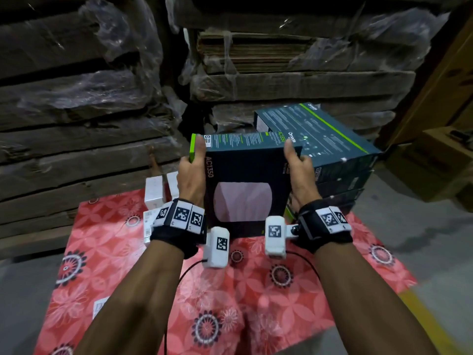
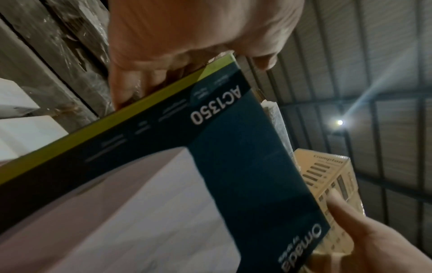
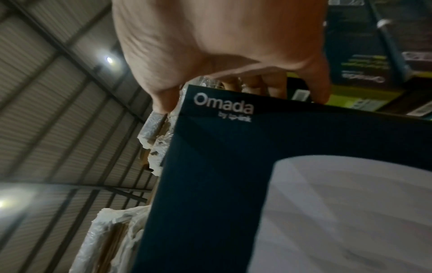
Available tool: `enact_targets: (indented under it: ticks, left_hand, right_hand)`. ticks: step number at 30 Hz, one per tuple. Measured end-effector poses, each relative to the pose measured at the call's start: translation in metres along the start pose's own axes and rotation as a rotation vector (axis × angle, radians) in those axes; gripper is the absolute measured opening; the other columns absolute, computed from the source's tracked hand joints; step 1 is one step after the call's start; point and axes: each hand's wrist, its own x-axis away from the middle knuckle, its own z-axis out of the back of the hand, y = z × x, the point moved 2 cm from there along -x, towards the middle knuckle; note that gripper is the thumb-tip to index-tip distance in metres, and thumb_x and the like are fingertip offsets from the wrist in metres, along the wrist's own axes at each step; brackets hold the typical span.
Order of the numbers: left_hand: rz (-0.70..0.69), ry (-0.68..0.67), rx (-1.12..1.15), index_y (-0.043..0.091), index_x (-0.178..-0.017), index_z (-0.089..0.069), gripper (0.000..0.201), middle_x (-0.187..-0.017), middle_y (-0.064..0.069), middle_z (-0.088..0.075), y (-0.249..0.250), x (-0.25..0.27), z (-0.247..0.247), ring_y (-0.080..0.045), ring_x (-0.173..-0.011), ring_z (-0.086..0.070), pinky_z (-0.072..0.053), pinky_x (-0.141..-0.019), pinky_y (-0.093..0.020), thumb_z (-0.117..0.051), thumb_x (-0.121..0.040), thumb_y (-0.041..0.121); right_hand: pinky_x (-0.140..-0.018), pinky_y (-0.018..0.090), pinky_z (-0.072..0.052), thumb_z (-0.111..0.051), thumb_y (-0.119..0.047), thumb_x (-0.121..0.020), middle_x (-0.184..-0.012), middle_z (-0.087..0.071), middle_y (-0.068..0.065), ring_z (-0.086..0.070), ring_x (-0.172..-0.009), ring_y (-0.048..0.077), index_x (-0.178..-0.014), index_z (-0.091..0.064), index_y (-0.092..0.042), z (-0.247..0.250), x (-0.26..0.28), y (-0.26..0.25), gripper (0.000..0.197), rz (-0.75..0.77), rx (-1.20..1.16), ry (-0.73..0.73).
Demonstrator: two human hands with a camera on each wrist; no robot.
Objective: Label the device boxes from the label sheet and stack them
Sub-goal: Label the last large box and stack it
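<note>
Two hands: left hand (image 1: 191,172) and right hand (image 1: 300,170) clasp dark device box (image 1: 245,165) by its sides.
Stack: more device boxes (image 1: 340,160) just behind.

one held dark device box (image 1: 245,175), four stacked dark boxes (image 1: 340,172), four small white boxes (image 1: 153,193), two hands (image 1: 192,175)

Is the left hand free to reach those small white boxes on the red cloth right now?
Probably not yet. The left hand grips the green edge of the dark device box, with the right hand on the other side. The white boxes sit close beside it, nothing between, once it lets go.
</note>
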Motion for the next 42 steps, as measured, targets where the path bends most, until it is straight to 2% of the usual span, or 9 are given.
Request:
enact_targets:
  ticks: [4,7,13,16,19,26,33,37,42]
  left_hand:
    - [0.010,0.009,-0.012,0.015,-0.095,-0.064,0.081,-0.095,-0.005,-0.071,0.002,-0.012,0.001,-0.026,-0.091,-0.067,-0.052,-0.091,-0.048,-0.062,-0.048,0.082]
    - [0.015,0.006,0.022,0.019,-0.091,-0.059,0.069,-0.094,-0.005,-0.070,0.002,-0.012,0.002,-0.026,-0.091,-0.068,-0.052,-0.091,-0.050,-0.066,-0.049,0.073]
    - [-0.031,-0.044,0.178,0.015,-0.092,-0.053,0.034,-0.092,-0.005,-0.065,0.001,-0.009,0.001,-0.019,-0.083,-0.065,-0.056,-0.074,-0.036,-0.072,-0.078,0.040]
    - [-0.085,-0.074,0.243,0.007,-0.104,-0.051,0.026,-0.090,-0.004,-0.062,-0.005,-0.010,0.004,-0.011,-0.074,-0.064,-0.051,-0.059,-0.023,-0.067,-0.089,0.021]
    - [-0.126,-0.107,0.248,0.005,-0.109,-0.053,0.029,-0.092,-0.004,-0.064,-0.033,-0.014,0.014,-0.017,-0.083,-0.064,-0.051,-0.066,-0.025,-0.068,-0.087,0.014]
    - [-0.184,-0.121,-0.017,0.010,-0.112,-0.044,0.034,-0.096,0.007,-0.057,-0.075,-0.007,0.025,-0.005,-0.085,-0.058,-0.049,-0.070,-0.012,-0.067,-0.088,0.008]
    - [-0.081,-0.179,-0.271,0.010,-0.126,-0.038,0.057,-0.108,0.002,-0.057,-0.120,0.006,0.027,-0.017,-0.099,-0.058,-0.046,-0.089,-0.031,-0.071,-0.086,0.033]
    - [-0.035,-0.216,-0.321,0.007,-0.136,-0.035,0.070,-0.115,0.001,-0.055,-0.142,0.011,0.029,-0.016,-0.105,-0.055,-0.044,-0.095,-0.033,-0.073,-0.084,0.035]
    - [0.034,-0.278,-0.342,0.003,-0.138,-0.033,0.073,-0.125,-0.007,-0.058,-0.168,0.018,0.031,-0.019,-0.107,-0.059,-0.050,-0.085,-0.026,-0.076,-0.082,0.021]
  right_hand:
    - [-0.110,0.048,-0.041,-0.060,-0.077,-0.075,-0.139,-0.047,0.008,-0.047,-0.129,0.029,-0.143,-0.034,-0.009,-0.002,-0.008,-0.015,0.100,-0.041,0.158,0.075]
    - [-0.104,0.051,-0.046,-0.063,-0.081,-0.053,-0.135,-0.052,0.006,-0.053,-0.123,0.031,-0.140,-0.036,-0.017,-0.006,-0.005,-0.018,0.111,-0.054,0.148,0.111]
    - [-0.099,0.051,-0.050,-0.067,-0.062,-0.064,-0.115,-0.059,0.003,-0.060,-0.110,0.025,-0.095,-0.046,-0.029,-0.006,0.000,-0.013,0.050,0.026,0.045,0.095]
    - [-0.101,0.049,-0.049,-0.068,-0.046,-0.080,-0.117,-0.061,0.004,-0.061,-0.111,0.023,-0.096,-0.050,-0.027,-0.003,0.001,-0.004,0.031,0.073,-0.001,0.048]
    - [-0.096,0.042,-0.052,-0.065,-0.024,-0.093,-0.116,-0.062,0.008,-0.063,-0.105,0.021,-0.102,-0.050,-0.025,0.001,0.006,0.015,0.016,0.076,-0.030,0.004]
    - [-0.079,0.017,-0.046,-0.060,-0.001,-0.092,-0.118,-0.059,0.012,-0.056,-0.100,0.015,-0.116,-0.047,-0.013,0.014,0.008,0.066,0.030,0.104,0.191,0.029]
    - [-0.109,0.048,-0.043,-0.072,-0.022,-0.086,-0.136,-0.057,0.012,-0.055,-0.124,0.027,-0.141,-0.045,-0.008,0.023,0.015,0.110,0.063,-0.057,0.270,0.026]
    - [-0.112,0.038,-0.034,-0.069,-0.032,-0.093,-0.147,-0.044,0.010,-0.043,-0.134,0.025,-0.147,-0.037,-0.006,0.031,0.012,0.128,0.068,-0.118,0.356,0.034]
    - [-0.102,0.028,-0.040,-0.074,-0.030,-0.087,-0.129,-0.053,0.004,-0.052,-0.118,0.019,-0.138,-0.044,-0.005,0.039,0.012,0.153,0.064,-0.163,0.428,0.040]
